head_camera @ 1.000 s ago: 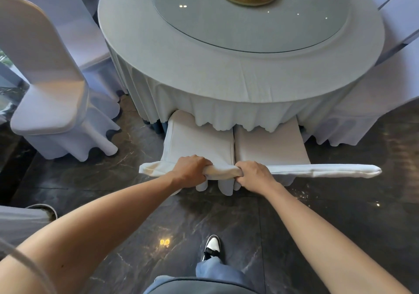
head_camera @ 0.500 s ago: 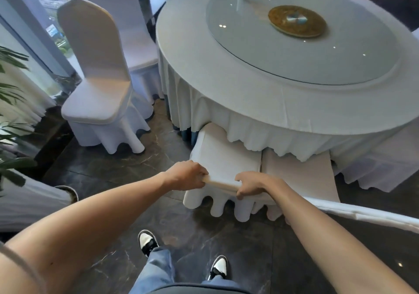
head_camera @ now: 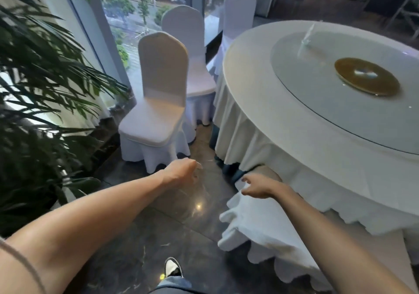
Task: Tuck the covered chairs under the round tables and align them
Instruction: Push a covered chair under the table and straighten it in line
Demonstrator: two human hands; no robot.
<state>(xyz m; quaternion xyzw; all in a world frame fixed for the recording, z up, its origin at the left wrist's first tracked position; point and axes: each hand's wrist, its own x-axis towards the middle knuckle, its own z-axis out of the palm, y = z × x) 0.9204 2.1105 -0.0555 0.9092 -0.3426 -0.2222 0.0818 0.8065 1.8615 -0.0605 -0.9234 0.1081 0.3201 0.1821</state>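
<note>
A round table [head_camera: 260, 112] draped in white cloth fills the right side, with a glass turntable [head_camera: 317, 94] on top. One white-covered chair [head_camera: 260, 221] is pushed under its near edge, its skirt showing below my right arm. My right hand [head_camera: 258, 186] hovers just above that chair's corner, fingers apart, holding nothing. My left hand [head_camera: 181, 172] is out over the dark floor, loosely curled and empty. A covered chair [head_camera: 158, 103] stands apart from the table to the left, seat facing me. Behind it stand two more covered chairs [head_camera: 192, 51].
A large potted palm [head_camera: 40, 89] crowds the left side. Tall windows [head_camera: 145, 5] run behind the chairs. A gold disc [head_camera: 366, 76] sits on the turntable. The dark marble floor [head_camera: 181, 225] lies between me and the standing chair; my shoe [head_camera: 172, 267] is at the bottom.
Both hands have let go of the tucked chairs' backs. My view has swung left toward the free-standing chair by the window, and my left hand has moved out toward it.
</note>
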